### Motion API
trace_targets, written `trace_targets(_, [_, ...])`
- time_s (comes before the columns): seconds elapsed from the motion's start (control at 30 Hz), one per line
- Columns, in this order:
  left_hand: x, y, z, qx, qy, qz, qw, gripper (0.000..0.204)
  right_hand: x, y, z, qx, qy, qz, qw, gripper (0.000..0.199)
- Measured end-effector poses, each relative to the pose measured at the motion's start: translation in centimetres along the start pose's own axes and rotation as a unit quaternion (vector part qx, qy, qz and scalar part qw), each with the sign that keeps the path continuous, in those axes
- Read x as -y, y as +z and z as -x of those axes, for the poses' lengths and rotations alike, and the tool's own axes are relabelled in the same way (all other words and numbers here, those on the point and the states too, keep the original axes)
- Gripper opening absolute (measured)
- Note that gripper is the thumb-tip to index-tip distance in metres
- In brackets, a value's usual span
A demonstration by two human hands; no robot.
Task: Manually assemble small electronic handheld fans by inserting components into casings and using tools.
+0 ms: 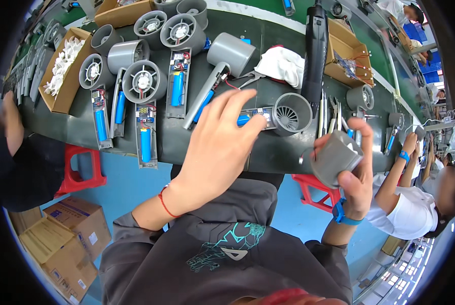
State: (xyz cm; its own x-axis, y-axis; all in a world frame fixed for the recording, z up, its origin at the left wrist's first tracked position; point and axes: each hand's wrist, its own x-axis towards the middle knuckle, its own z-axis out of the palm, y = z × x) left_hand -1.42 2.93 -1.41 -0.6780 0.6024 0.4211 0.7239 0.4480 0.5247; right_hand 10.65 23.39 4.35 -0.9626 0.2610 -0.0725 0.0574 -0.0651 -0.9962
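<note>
A: Status?
B: The right hand (352,175) is gripping a grey housing (335,157) above the table (268,152) edge. The left hand (220,140), fingers loose, is reaching to the open unit (278,114).
A: Remaining?
B: Several units (146,109) are lying uncovered. The wiring is hard to make out.

1. Grey cylindrical housing (335,157): a short, open-ended plastic shell, tilted, off the workbench (212,145) and beyond its near edge. Gripped in the right hand (357,183), thumb on one side and fingers curled over the far rim.
2. Handle assembly (275,114): a grey ribbed fan head with a slim open handle exposing a circuit board and a blue battery cell. It lies flat near the near edge of the workbench. The left hand (214,147) rests its fingertips on the board section.
</note>
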Motion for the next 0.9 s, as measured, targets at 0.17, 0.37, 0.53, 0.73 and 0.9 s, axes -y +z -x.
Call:
trace_targets(0.17, [-0.7, -1.1, 0.8, 0.041, 0.027, -0.001, 0.999, 0.034, 1.1, -0.4, 0.0, 0.075, 0.121, 0.134, 0.981, 0.066])
trace_targets(0.37, [-3.6, -0.9, 0.3, 0.033, 0.192, 0.206, 0.959, 0.053, 0.3, 1.4, 0.6, 0.09, 0.065, 0.06, 0.992, 0.063])
trace_targets(0.53, [-3.7, -0.4, 0.9, 0.058, -0.012, 0.316, 0.947, 0.059, 0.1, 1.5, -0.1, 0.081, -0.134, 0.273, 0.949, 0.078])
trace_targets(0.73, [-3.1, -0.6, 1.1, -0.056, 0.044, 0.267, 0.961, 0.044, 2.0, 1.7, -0.5, -0.013, -0.145, 0.37, 0.918, 0.057])
trace_targets(0.9, [-3.1, 0.0, 1.1, -0.077, 0.063, 0.303, 0.948, 0.023, 2.2, 2.0, 0.2, 0.009, -0.099, 0.351, 0.931, 0.06])
